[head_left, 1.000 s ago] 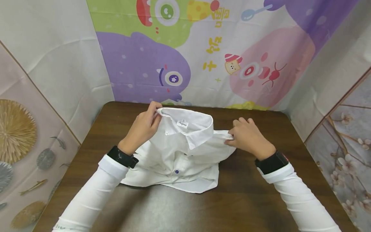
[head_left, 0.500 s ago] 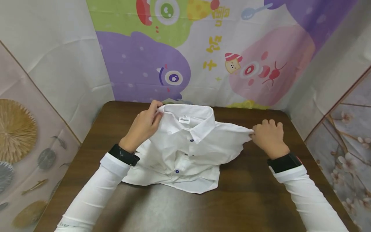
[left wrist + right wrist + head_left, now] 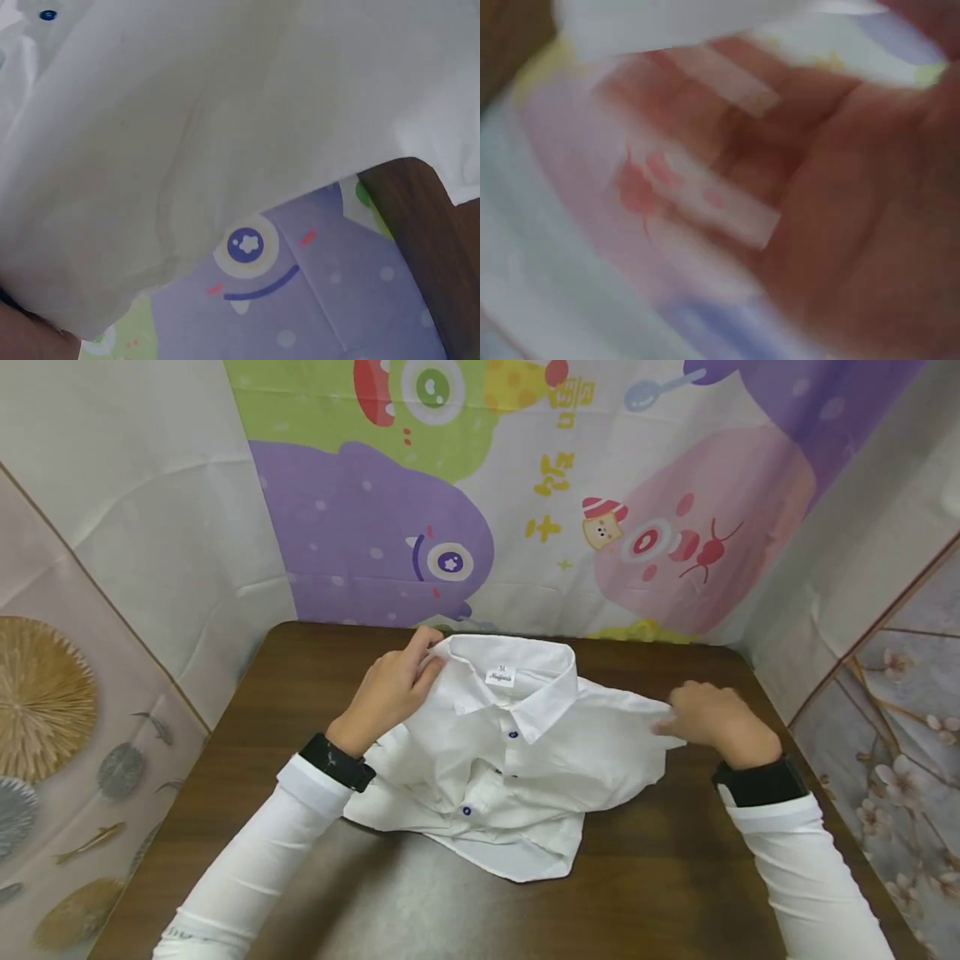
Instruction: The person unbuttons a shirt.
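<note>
A white button-up shirt [image 3: 547,768] with a collar, a neck label and dark blue buttons lies rumpled on the table. My left hand [image 3: 393,689] pinches it beside the left end of the collar. In the left wrist view the shirt cloth [image 3: 225,112] fills most of the picture, and a bit of the hand [image 3: 34,337] shows at the lower left corner. At the right sleeve's end is my right hand [image 3: 712,718], blurred. The right wrist view shows that hand [image 3: 817,187] with its fingers extended and spread apart, close to the white cloth [image 3: 667,22].
The brown wooden table [image 3: 675,877] runs back to a hanging cloth [image 3: 525,593] printed with cartoon monsters. Pale patterned sheets stand at the left [image 3: 150,527] and right [image 3: 900,635] sides.
My right hand has moved right, pulling the sleeve out, and its fingers have now loosened. My left hand has shifted slightly right with the collar, and the shirt has moved right with it.
</note>
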Demonstrator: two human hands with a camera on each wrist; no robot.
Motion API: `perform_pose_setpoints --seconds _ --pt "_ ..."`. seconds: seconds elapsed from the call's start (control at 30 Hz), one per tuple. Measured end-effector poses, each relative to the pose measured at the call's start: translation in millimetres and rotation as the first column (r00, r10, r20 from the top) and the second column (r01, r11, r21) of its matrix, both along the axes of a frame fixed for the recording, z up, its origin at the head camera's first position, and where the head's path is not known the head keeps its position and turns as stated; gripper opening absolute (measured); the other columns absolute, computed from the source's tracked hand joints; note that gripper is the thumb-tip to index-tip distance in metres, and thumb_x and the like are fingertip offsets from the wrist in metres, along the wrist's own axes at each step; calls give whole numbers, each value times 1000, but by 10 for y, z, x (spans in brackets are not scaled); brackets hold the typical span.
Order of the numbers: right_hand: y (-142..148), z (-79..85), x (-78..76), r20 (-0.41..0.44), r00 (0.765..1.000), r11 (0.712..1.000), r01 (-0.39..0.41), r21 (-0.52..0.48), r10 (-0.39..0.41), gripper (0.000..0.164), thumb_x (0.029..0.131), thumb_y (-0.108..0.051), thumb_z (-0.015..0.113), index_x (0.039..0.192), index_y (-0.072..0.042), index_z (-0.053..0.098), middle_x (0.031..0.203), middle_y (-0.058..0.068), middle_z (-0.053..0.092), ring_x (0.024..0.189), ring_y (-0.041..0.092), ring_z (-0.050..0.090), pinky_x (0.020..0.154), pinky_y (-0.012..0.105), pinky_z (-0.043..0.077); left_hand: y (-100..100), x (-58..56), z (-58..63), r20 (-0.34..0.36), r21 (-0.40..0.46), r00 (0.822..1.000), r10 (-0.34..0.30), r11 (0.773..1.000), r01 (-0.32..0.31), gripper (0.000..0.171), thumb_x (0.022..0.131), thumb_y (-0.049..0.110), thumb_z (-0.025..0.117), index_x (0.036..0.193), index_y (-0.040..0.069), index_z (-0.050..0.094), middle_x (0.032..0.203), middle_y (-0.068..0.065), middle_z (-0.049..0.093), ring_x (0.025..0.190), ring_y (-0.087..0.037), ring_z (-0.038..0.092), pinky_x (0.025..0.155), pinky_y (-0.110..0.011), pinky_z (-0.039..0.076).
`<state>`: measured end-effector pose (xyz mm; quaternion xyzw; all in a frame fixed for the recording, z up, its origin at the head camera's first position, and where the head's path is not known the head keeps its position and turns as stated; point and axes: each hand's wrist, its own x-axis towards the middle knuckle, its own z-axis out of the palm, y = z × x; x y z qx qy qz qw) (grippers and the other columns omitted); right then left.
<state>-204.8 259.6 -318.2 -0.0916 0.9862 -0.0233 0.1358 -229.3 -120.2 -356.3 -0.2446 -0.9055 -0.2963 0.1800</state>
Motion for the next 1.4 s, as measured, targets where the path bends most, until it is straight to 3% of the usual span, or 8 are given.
perform_pose_setpoints --seconds 0.07,0.2,0.47,0.63,0.87,1.1,1.27,1.4 --pt "-95 -125 -63 6 994 974 -106 -198 110 54 84 -36 65 119 4 55 120 24 55 113 40 50 95 56 37 33 -4 -8 -4 -12 1000 -8 1000 8 19 96 22 48 114 16 46 58 -3 45 52 -18 46 47 -32 35" --pt "-260 -403 -182 -42 985 843 -165 -511 167 65 84 -39 66 135 -6 45 130 16 54 122 33 48 99 49 38 71 -16 -20 6 -12 1000 -20 1000 21 17 97 22 48 113 17 47 56 0 39 52 -17 43 46 -31 33" --pt "-395 -615 -269 -165 983 704 -174 -688 81 36 87 -29 64 119 -13 61 113 7 65 101 17 58 83 30 48 41 -48 -59 36 -18 998 -42 999 42 17 96 26 48 112 18 47 58 0 42 53 -16 45 48 -30 34" --pt "-403 -533 -248 -300 954 690 -225 -688 12 18 90 -22 61 101 -9 67 96 6 66 80 9 53 70 18 43 -36 -61 -66 139 -47 989 -59 997 66 28 94 38 51 111 18 45 60 1 42 52 -12 42 50 -28 34" --pt "-337 -267 -199 -360 929 658 -218 -720 -87 21 92 -16 56 106 -1 65 95 -1 65 79 0 49 69 13 40 -213 -58 -94 344 -226 936 -77 960 162 50 78 57 64 116 24 56 89 -2 68 80 -14 62 69 -34 48" --pt "-114 -244 -268 -337 925 614 -164 -772 -177 28 92 -22 57 111 -2 64 90 -20 59 77 0 51 66 12 41 -472 -41 -272 435 -240 868 -238 899 367 11 82 27 68 84 17 65 79 3 59 78 -14 50 69 -29 40" --pt "-61 -227 -265 -318 931 626 -141 -767 -180 30 93 -24 57 112 -3 63 86 -22 57 74 3 50 63 16 42 -615 -34 -332 393 56 873 -289 955 291 7 95 17 53 91 12 56 78 -1 52 71 -13 47 63 -26 40" --pt "-36 -196 -256 -298 939 668 -112 -736 -170 34 93 -29 55 116 -4 61 95 -12 61 80 4 52 68 16 43 -694 -39 -226 283 159 936 -209 973 169 10 97 17 47 95 9 52 67 0 42 60 -10 40 54 -24 35"
